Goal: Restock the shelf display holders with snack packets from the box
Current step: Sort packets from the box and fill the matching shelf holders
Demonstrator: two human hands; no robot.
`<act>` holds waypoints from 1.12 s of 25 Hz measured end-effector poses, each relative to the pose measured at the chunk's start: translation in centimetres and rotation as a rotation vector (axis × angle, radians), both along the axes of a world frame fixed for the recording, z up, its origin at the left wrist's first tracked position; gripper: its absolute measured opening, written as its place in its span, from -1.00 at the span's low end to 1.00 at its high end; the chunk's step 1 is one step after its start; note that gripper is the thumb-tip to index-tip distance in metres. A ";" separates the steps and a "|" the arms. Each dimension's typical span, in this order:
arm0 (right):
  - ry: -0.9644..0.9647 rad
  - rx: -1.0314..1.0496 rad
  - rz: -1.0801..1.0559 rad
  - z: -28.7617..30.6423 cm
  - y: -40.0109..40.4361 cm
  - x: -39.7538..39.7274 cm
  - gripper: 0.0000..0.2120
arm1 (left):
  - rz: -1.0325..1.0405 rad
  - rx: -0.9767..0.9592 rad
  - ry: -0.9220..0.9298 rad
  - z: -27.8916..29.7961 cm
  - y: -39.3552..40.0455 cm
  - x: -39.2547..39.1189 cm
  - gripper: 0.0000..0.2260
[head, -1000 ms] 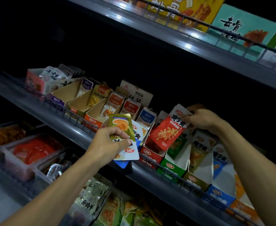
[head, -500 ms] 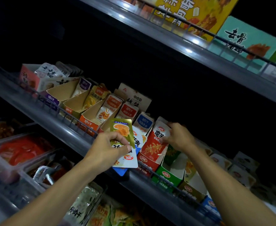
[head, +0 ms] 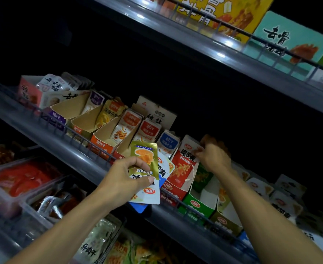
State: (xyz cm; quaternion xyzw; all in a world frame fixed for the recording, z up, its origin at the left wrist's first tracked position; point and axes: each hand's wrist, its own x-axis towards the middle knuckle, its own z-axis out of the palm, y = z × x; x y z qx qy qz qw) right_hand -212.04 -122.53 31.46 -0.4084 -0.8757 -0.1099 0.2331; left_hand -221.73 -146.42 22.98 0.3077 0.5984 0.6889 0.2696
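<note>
The left hand [head: 123, 181] pinches a fanned stack of gold, white and blue foil snack packets [head: 144, 174] before the grey metal shelf [head: 76, 149], while the right hand's [head: 215, 158] fingers pinch the red-and-white packet [head: 184, 164] standing in the red cardboard display holder [head: 173, 193].

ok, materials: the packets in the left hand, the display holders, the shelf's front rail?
Packets: glossy plastic or foil film, judging by sheen and thin flat edges. Display holders: printed cardboard, with matte tan insides and folded cut edges. Front rail: thin dark wire, probably coated metal. Left hand pinches the packets.
</note>
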 end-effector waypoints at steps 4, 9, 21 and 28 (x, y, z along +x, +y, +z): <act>0.076 0.031 0.016 -0.1 -0.2 0.4 -0.60 | -0.045 0.022 0.045 0.1 -0.5 0.3 -0.55; 0.290 -0.273 0.350 0.9 -4.8 2.1 -0.74 | -0.168 -0.020 0.032 0.4 -0.6 1.3 -0.07; 0.739 -0.987 0.445 -0.6 -8.1 11.7 -0.87 | -0.263 -0.108 0.159 0.4 -1.0 7.2 -0.64; -0.005 -1.015 0.518 0.3 -8.4 14.8 -0.70 | -0.219 -0.025 0.291 2.6 1.3 10.4 -0.70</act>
